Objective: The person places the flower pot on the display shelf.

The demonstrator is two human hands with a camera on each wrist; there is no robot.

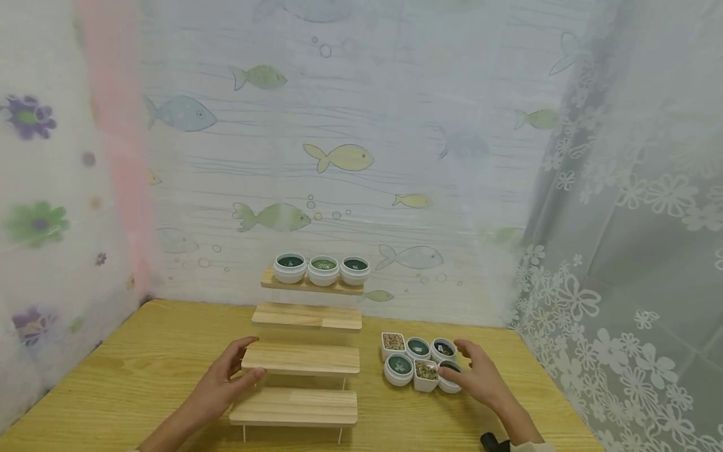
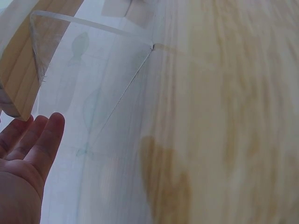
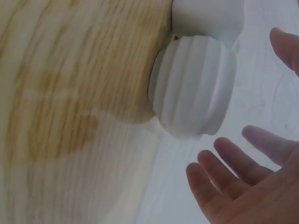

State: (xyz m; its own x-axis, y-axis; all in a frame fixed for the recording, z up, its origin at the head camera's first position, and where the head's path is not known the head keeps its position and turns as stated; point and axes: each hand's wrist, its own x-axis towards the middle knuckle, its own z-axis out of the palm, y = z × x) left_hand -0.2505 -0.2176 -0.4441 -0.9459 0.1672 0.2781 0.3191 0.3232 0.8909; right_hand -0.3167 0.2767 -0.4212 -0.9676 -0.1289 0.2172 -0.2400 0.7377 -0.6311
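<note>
A four-step display stand with wooden boards (image 1: 302, 360) stands on the table. My left hand (image 1: 228, 380) is at the left end of its second-lowest board, fingers extended; in the left wrist view the fingertips (image 2: 55, 122) come right up to a board's corner (image 2: 21, 88). To the right sits a tight cluster of small white pots, round ones (image 1: 398, 369) with dark green tops and square ones (image 1: 425, 375) with tan, grainy tops. My right hand (image 1: 479, 376) spreads thumb and fingers around the cluster's right side, close to a ribbed round pot (image 3: 194, 86).
Three round white pots (image 1: 323, 271) stand in a row on the stand's top board (image 1: 313, 287). A black object (image 1: 494, 442) lies by my right wrist. Behind the wooden table (image 1: 186, 339) hangs a fish-print curtain (image 1: 344, 157); patterned sheets border both sides.
</note>
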